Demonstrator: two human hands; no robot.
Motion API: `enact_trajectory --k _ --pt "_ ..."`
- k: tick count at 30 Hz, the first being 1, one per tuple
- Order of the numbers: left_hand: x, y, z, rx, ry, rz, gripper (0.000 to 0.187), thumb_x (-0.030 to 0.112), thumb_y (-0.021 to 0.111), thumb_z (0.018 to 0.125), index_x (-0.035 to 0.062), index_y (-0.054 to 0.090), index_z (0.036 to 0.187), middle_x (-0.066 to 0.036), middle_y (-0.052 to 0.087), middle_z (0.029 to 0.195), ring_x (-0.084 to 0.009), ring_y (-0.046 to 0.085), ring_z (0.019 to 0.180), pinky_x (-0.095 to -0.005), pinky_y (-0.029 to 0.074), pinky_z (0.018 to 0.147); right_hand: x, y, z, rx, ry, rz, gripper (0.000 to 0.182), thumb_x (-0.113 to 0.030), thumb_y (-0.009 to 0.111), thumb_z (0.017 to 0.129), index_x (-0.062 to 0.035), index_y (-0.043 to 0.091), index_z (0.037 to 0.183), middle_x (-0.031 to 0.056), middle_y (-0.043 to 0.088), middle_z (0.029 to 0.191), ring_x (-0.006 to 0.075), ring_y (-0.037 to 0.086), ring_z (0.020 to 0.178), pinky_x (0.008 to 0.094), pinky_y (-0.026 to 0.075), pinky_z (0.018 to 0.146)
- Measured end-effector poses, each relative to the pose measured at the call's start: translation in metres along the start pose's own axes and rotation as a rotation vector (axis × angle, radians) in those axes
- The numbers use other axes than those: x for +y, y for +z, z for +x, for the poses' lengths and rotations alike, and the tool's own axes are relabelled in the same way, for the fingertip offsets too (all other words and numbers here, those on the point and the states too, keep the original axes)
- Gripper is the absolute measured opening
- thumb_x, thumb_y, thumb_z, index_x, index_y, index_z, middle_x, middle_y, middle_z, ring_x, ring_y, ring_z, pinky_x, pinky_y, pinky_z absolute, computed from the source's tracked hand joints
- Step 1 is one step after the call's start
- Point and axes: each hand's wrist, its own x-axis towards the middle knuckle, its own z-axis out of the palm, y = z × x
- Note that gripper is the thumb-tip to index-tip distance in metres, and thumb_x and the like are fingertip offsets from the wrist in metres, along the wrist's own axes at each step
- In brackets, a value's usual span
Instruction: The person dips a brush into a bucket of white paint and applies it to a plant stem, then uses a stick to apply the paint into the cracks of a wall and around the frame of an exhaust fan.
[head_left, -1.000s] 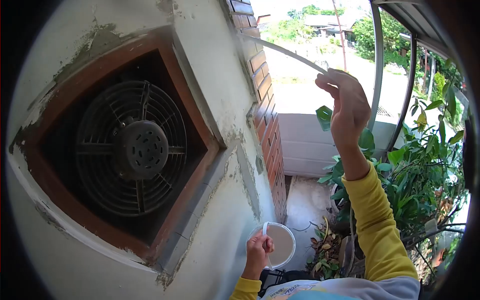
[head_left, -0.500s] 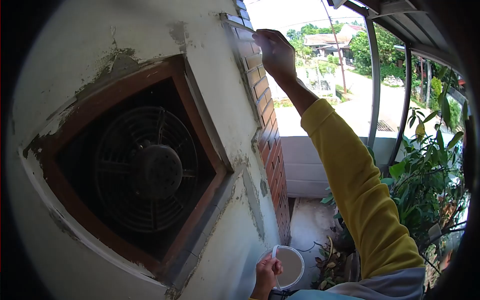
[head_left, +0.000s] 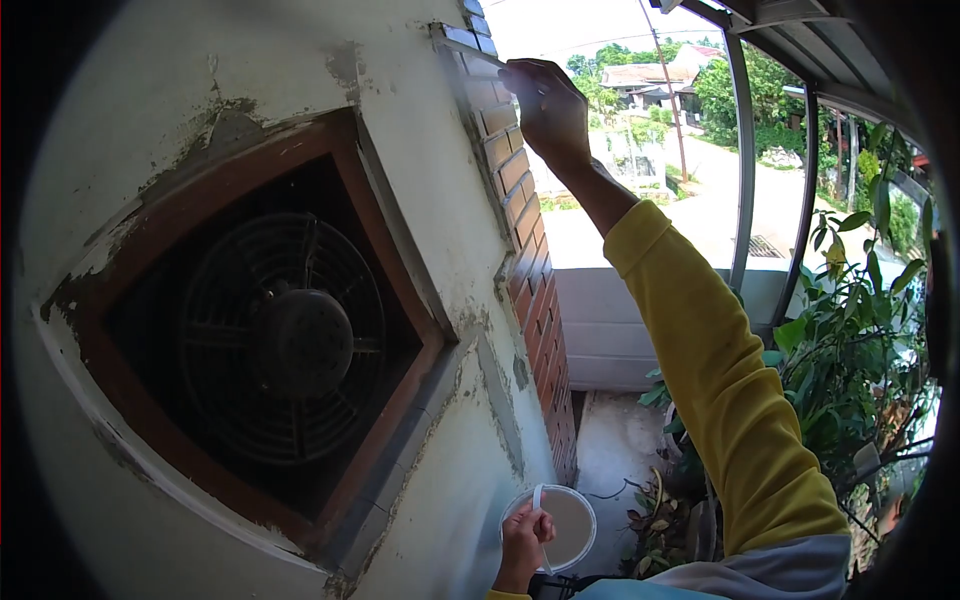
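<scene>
My right hand (head_left: 548, 108), in a yellow sleeve, is raised to the wall's brick edge at the top centre. Its fingers are closed on a thin flat tool (head_left: 468, 48) whose far end lies against the wall beside the upper bricks (head_left: 512, 170). Low in the view, my left hand (head_left: 527, 535) is closed round the white handle of a bucket (head_left: 592, 535). Greyish material (head_left: 568, 528) shows inside the bucket, which hangs close to the wall.
A fan (head_left: 305, 340) sits in a brown frame (head_left: 205, 470) in the pale, patched wall (head_left: 420, 160) at left. Leafy plants (head_left: 840, 370) and metal posts (head_left: 747, 150) stand at right. A low white wall (head_left: 610, 330) is beyond.
The wall, fan and bucket appear slightly further left in the view. My right hand stays at the brick edge with the tool, and my left hand still grips the handle.
</scene>
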Motion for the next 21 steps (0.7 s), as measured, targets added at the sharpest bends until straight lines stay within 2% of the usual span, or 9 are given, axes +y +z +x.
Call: enact_trajectory --k 3,9,12,13,16,21 --pt "0.001 0.002 -0.003 -0.004 0.007 -0.003 0.034 0.006 0.042 0.091 -0.002 0.054 0.123 -0.004 0.047 0.06 -0.0106 0.039 0.046 -0.0255 0.035 0.045 -0.002 0.008 0.013 0.051 0.055 0.05 0.017 -0.012 0.055 0.091 0.0001 0.065 0.094 0.0128 0.066 0.094 0.0214 0.068 0.075 0.0291 0.056 0.063" --pt "-0.002 0.003 -0.004 -0.016 -0.004 -0.002 0.034 0.005 0.041 0.091 -0.0024 0.055 0.121 -0.004 0.047 0.06 -0.0105 0.038 0.045 -0.0252 0.034 0.045 0.011 0.023 0.027 0.031 -0.036 -0.034 0.012 -0.009 0.057 0.088 -0.0015 0.065 0.093 0.013 0.066 0.093 0.023 0.067 0.076 0.0314 0.054 0.067" --pt "-0.004 -0.001 -0.003 -0.022 -0.01 -0.013 0.034 0.005 0.042 0.09 -0.0025 0.054 0.121 -0.004 0.048 0.059 -0.0105 0.039 0.045 -0.0249 0.034 0.045 0.01 0.02 0.017 -0.02 -0.131 -0.09 0.01 -0.007 0.058 0.087 -0.0009 0.065 0.09 0.0137 0.066 0.092 0.0243 0.067 0.077 0.0312 0.054 0.067" --pt "-0.004 -0.001 -0.003 -0.022 -0.008 -0.007 0.034 0.005 0.042 0.09 -0.0025 0.054 0.121 -0.004 0.048 0.059 -0.0105 0.039 0.045 -0.0249 0.034 0.045 0.011 0.018 0.015 -0.034 -0.233 -0.111 0.009 -0.004 0.058 0.086 -0.0005 0.064 0.09 0.0142 0.066 0.092 0.0246 0.067 0.077 0.0309 0.054 0.066" --pt "-0.006 -0.002 -0.003 -0.013 -0.005 0.004 0.034 0.005 0.042 0.09 -0.0027 0.054 0.121 -0.004 0.048 0.059 -0.0105 0.039 0.045 -0.0248 0.034 0.045 0.005 0.009 0.006 -0.079 -0.146 -0.068 0.01 -0.004 0.058 0.086 -0.0003 0.065 0.092 0.0141 0.066 0.093 0.0245 0.068 0.078 0.0305 0.055 0.067" --pt "-0.004 -0.002 -0.003 -0.003 -0.001 0.005 0.034 0.005 0.043 0.09 -0.0028 0.054 0.121 -0.004 0.047 0.059 -0.0105 0.039 0.045 -0.0248 0.035 0.045 0.009 0.011 0.014 -0.014 -0.058 -0.008 0.011 -0.008 0.058 0.088 -0.0005 0.065 0.094 0.0134 0.066 0.094 0.0239 0.068 0.077 0.0297 0.055 0.068"
